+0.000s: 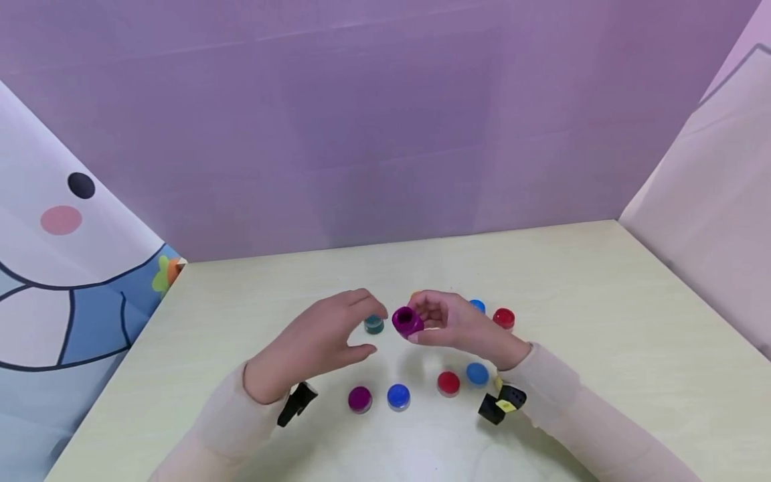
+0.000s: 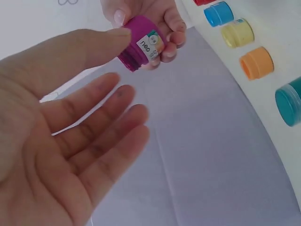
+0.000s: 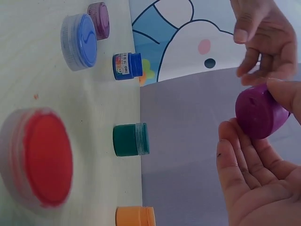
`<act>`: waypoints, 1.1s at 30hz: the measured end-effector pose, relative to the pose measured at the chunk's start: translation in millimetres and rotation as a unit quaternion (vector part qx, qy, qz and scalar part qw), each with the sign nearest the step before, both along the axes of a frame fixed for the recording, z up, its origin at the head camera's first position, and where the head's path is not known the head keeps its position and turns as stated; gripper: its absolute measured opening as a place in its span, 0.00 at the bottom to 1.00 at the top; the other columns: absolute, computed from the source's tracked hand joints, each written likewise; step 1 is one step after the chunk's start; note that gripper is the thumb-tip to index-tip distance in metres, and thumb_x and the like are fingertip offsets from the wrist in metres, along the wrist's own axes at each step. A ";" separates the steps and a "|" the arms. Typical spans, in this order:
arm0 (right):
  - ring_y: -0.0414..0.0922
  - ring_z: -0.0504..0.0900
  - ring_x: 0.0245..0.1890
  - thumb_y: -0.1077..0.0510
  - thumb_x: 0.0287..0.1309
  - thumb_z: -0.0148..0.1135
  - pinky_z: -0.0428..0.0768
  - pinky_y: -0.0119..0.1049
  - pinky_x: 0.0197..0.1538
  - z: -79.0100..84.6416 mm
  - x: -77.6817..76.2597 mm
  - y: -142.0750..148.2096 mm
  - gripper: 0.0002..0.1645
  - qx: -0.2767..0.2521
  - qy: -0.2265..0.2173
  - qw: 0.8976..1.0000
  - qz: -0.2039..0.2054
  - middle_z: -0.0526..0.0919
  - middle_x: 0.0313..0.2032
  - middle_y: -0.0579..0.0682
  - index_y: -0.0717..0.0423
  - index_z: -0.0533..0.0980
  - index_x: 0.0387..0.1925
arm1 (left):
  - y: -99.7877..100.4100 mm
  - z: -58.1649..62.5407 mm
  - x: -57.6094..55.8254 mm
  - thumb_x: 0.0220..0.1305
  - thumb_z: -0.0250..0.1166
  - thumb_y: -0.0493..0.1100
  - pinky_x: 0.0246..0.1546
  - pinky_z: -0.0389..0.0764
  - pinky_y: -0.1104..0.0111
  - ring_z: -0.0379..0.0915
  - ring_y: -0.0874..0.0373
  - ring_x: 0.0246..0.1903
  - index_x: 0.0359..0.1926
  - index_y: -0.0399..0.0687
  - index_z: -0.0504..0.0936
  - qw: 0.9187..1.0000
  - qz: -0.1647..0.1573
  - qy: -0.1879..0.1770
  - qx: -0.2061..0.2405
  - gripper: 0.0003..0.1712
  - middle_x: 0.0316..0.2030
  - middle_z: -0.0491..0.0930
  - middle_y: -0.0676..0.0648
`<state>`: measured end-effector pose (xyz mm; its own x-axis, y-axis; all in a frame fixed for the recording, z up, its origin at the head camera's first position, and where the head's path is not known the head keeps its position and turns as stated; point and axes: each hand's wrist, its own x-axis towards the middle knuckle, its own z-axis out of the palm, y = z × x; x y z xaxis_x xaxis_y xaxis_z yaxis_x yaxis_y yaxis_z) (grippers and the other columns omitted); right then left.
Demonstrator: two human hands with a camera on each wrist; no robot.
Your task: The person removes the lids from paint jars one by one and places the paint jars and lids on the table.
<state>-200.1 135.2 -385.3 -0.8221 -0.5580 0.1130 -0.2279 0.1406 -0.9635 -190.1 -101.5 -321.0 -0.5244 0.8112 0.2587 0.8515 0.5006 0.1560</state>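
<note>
My right hand (image 1: 464, 328) holds a purple paint jar (image 1: 406, 323) above the table, pinched between thumb and fingers. The jar has no lid on, and its threaded mouth tilts toward my left hand. A label shows on the jar's side (image 2: 151, 43) in the left wrist view. My left hand (image 1: 322, 331) hovers just left of the jar, thumb and fingers spread, nothing between them; a gap separates it from the jar in the head view. Below the hands lies a purple lid (image 1: 360, 399) on the table. A teal jar (image 1: 374, 325) with its lid on stands behind my left fingers.
Near the front lie a blue lid (image 1: 398, 397), a red lid (image 1: 448, 383) and a lighter blue lid (image 1: 478, 373). Farther back are a red jar (image 1: 503, 318), a yellow jar (image 2: 238, 34), an orange jar (image 2: 257, 63) and a dark blue jar (image 3: 127, 66). A purple wall (image 1: 385, 134) rises behind the table.
</note>
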 end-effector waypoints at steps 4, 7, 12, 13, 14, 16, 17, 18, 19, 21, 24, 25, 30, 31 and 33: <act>0.48 0.76 0.42 0.60 0.50 0.65 0.74 0.40 0.48 -1.1 0.3 -1.3 0.19 0.011 0.000 1.000 0.028 0.77 0.41 0.52 0.56 0.71 0.45 | 8.8 0.8 0.3 0.46 0.70 0.40 0.41 0.72 0.75 0.69 0.63 0.39 0.48 0.47 0.73 0.999 -0.031 0.015 0.005 0.25 0.43 0.73 0.53; 0.48 0.77 0.42 0.62 0.51 0.64 0.74 0.40 0.48 -2.3 0.6 -2.1 0.19 0.016 0.000 0.999 0.048 0.77 0.42 0.52 0.57 0.71 0.45 | 15.6 -0.5 1.0 0.45 0.70 0.38 0.42 0.71 0.76 0.68 0.61 0.41 0.47 0.46 0.73 0.998 -0.061 0.027 -0.006 0.26 0.42 0.73 0.52; 0.48 0.78 0.42 0.63 0.51 0.64 0.76 0.41 0.45 -3.4 3.0 -2.3 0.19 0.017 -0.023 0.998 0.058 0.78 0.43 0.52 0.57 0.70 0.45 | 24.1 -6.6 2.0 0.42 0.71 0.35 0.40 0.70 0.78 0.67 0.61 0.40 0.44 0.47 0.73 0.994 -0.084 0.052 -0.039 0.25 0.40 0.71 0.53; 0.48 0.78 0.42 0.62 0.51 0.64 0.76 0.41 0.45 -3.5 3.5 -2.4 0.20 0.017 -0.027 0.998 0.060 0.78 0.43 0.52 0.57 0.69 0.46 | 25.2 -8.2 2.1 0.41 0.71 0.34 0.39 0.70 0.78 0.66 0.61 0.39 0.43 0.47 0.73 0.994 -0.086 0.057 -0.040 0.25 0.39 0.71 0.53; 0.49 0.78 0.42 0.62 0.51 0.64 0.76 0.41 0.45 -3.5 3.9 -2.4 0.20 0.017 -0.031 0.997 0.064 0.78 0.43 0.52 0.57 0.69 0.46 | 26.2 -9.8 2.2 0.41 0.71 0.34 0.38 0.70 0.79 0.66 0.61 0.38 0.42 0.48 0.73 0.993 -0.088 0.061 -0.040 0.24 0.38 0.71 0.53; 0.48 0.78 0.43 0.61 0.51 0.64 0.76 0.41 0.46 -3.5 4.4 -2.6 0.21 0.018 -0.032 0.997 0.071 0.78 0.43 0.51 0.56 0.69 0.47 | 27.5 -12.7 2.3 0.42 0.71 0.33 0.36 0.69 0.79 0.66 0.62 0.36 0.39 0.49 0.73 0.993 -0.092 0.070 -0.036 0.22 0.35 0.71 0.54; 0.48 0.78 0.42 0.61 0.51 0.64 0.76 0.41 0.46 -3.6 4.5 -2.6 0.21 0.019 -0.031 0.997 0.075 0.78 0.43 0.51 0.55 0.69 0.47 | 28.1 -13.9 2.3 0.43 0.70 0.33 0.35 0.69 0.80 0.66 0.62 0.35 0.38 0.49 0.73 0.992 -0.093 0.075 -0.034 0.20 0.33 0.70 0.54; 0.48 0.78 0.42 0.61 0.51 0.64 0.76 0.41 0.45 -3.5 4.6 -2.8 0.21 0.021 -0.029 0.996 0.077 0.78 0.43 0.51 0.55 0.69 0.48 | 28.6 -14.7 2.5 0.43 0.70 0.33 0.34 0.69 0.80 0.65 0.62 0.35 0.37 0.49 0.73 0.992 -0.094 0.079 -0.032 0.19 0.32 0.70 0.54; 0.48 0.78 0.42 0.61 0.51 0.64 0.76 0.41 0.45 -3.6 4.7 -2.9 0.21 0.021 -0.028 0.996 0.079 0.78 0.43 0.51 0.55 0.69 0.47 | 28.9 -15.2 2.7 0.44 0.69 0.33 0.34 0.69 0.80 0.66 0.62 0.34 0.37 0.49 0.73 0.992 -0.094 0.083 -0.033 0.18 0.31 0.70 0.54; 0.48 0.78 0.42 0.61 0.52 0.64 0.76 0.41 0.45 -3.7 4.7 -3.1 0.20 0.020 -0.027 0.996 0.082 0.79 0.42 0.50 0.56 0.69 0.47 | 29.5 -15.8 2.9 0.46 0.69 0.34 0.33 0.68 0.80 0.66 0.62 0.33 0.36 0.49 0.74 0.991 -0.092 0.087 -0.036 0.16 0.30 0.70 0.55; 0.49 0.78 0.41 0.62 0.52 0.63 0.77 0.41 0.44 -3.8 4.9 -2.9 0.20 0.017 -0.027 0.996 0.084 0.79 0.42 0.51 0.56 0.69 0.47 | 30.4 -14.8 3.7 0.46 0.69 0.35 0.33 0.68 0.80 0.66 0.62 0.33 0.36 0.49 0.75 0.991 -0.091 0.086 -0.037 0.15 0.30 0.70 0.55; 0.49 0.78 0.41 0.62 0.52 0.63 0.77 0.41 0.45 -4.1 4.8 -2.7 0.20 0.016 -0.027 0.996 0.086 0.79 0.42 0.51 0.56 0.69 0.47 | 30.7 -14.6 3.7 0.47 0.69 0.36 0.33 0.68 0.80 0.66 0.62 0.33 0.36 0.49 0.75 0.991 -0.093 0.086 -0.037 0.15 0.30 0.70 0.55; 0.49 0.78 0.42 0.62 0.52 0.63 0.76 0.42 0.45 -4.3 4.2 -2.2 0.20 0.009 -0.025 0.995 0.094 0.78 0.43 0.52 0.57 0.69 0.47 | 30.1 -12.7 3.1 0.46 0.68 0.36 0.34 0.69 0.81 0.66 0.63 0.33 0.36 0.49 0.75 0.991 -0.099 0.087 -0.032 0.14 0.31 0.71 0.54; 0.49 0.78 0.42 0.62 0.52 0.63 0.76 0.41 0.46 -4.5 3.7 -2.1 0.20 0.009 -0.023 0.995 0.093 0.78 0.43 0.52 0.57 0.69 0.47 | 29.5 -12.2 2.6 0.46 0.68 0.36 0.34 0.69 0.81 0.67 0.63 0.33 0.36 0.49 0.75 0.991 -0.099 0.089 -0.031 0.15 0.31 0.71 0.54; 0.48 0.77 0.43 0.61 0.52 0.64 0.76 0.41 0.47 -4.4 3.2 -1.6 0.21 0.014 -0.016 0.996 0.091 0.78 0.43 0.51 0.56 0.69 0.47 | 28.0 -10.4 1.6 0.46 0.68 0.36 0.35 0.70 0.80 0.67 0.62 0.34 0.37 0.48 0.75 0.990 -0.097 0.093 -0.030 0.15 0.33 0.72 0.53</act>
